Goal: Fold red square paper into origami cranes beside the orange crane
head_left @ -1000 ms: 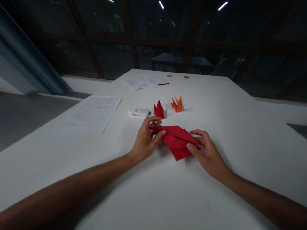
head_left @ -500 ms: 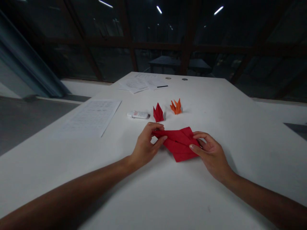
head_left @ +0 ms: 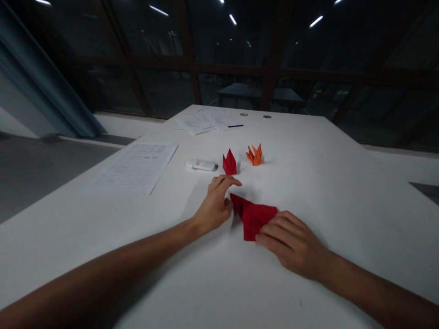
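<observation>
A folded piece of red paper lies tilted on the white table, one narrow point aimed to the far left. My right hand holds its right side, fingers over the top; the thumb is hidden. Beside the left point is my left hand, thumb and curved fingers apart, with nothing between them. Just beyond that hand stands a small red origami piece with upright points. An orange origami piece, also pointed, stands to its right.
A white tube with a dark end lies left of the small origami. One printed sheet rests at the table's left edge. More papers and a black strip lie farther back. Dark windows stand beyond the table.
My left hand has let go of the red paper. My right hand has turned over onto its right side, and the paper has turned, now lower and nearer me.
</observation>
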`<state>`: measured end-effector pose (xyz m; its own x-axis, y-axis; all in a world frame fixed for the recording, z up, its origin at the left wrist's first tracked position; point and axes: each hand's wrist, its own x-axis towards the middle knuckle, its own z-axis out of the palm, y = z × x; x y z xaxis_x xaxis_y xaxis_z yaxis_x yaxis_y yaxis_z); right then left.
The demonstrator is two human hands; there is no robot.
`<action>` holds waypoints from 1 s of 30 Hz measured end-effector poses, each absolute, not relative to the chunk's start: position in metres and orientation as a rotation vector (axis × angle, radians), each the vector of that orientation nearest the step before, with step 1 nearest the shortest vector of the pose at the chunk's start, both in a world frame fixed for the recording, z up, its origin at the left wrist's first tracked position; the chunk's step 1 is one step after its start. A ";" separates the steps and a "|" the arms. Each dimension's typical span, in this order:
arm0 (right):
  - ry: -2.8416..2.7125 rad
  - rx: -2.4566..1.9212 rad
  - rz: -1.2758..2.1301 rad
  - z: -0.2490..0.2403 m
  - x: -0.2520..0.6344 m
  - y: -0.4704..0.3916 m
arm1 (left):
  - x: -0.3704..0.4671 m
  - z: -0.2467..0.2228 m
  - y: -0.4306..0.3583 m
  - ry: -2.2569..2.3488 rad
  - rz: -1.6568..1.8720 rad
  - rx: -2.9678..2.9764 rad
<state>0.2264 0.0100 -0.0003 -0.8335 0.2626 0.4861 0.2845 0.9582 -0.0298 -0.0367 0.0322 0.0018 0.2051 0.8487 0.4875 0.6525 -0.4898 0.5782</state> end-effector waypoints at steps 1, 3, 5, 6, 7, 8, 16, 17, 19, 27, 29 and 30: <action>-2.644 -0.385 -0.014 0.000 0.224 0.009 | -0.036 0.003 0.031 1.380 1.161 2.221; -2.668 -0.387 0.100 0.001 0.221 0.008 | -0.035 0.007 0.028 1.254 1.093 2.232; -2.630 -0.387 0.200 0.002 0.220 0.006 | -0.034 0.010 0.025 1.110 0.926 2.327; -2.586 -0.388 0.229 0.002 0.221 0.006 | -0.033 0.011 0.024 1.045 0.829 2.397; -2.526 -0.404 0.241 0.002 0.222 0.006 | -0.031 0.012 0.023 0.992 0.743 2.470; -2.450 -0.454 0.240 0.002 0.222 0.008 | -0.030 0.012 0.022 0.956 0.674 2.533; -2.110 -1.189 0.363 -0.014 0.228 0.036 | -0.028 0.012 0.021 1.002 0.523 2.637; -2.093 -1.213 0.423 -0.014 0.228 0.038 | -0.028 0.012 0.021 1.007 0.523 2.634; -2.056 -1.226 0.520 -0.014 0.229 0.037 | -0.029 0.012 0.020 1.010 0.544 2.620; -2.074 -1.204 0.426 -0.013 0.224 0.029 | -0.029 0.009 0.022 0.988 0.587 2.573; -2.125 -1.194 0.325 -0.014 0.223 0.028 | -0.029 0.009 0.022 0.983 0.585 2.578; -2.144 -1.190 0.292 -0.015 0.223 0.028 | -0.029 0.009 0.022 0.983 0.586 2.580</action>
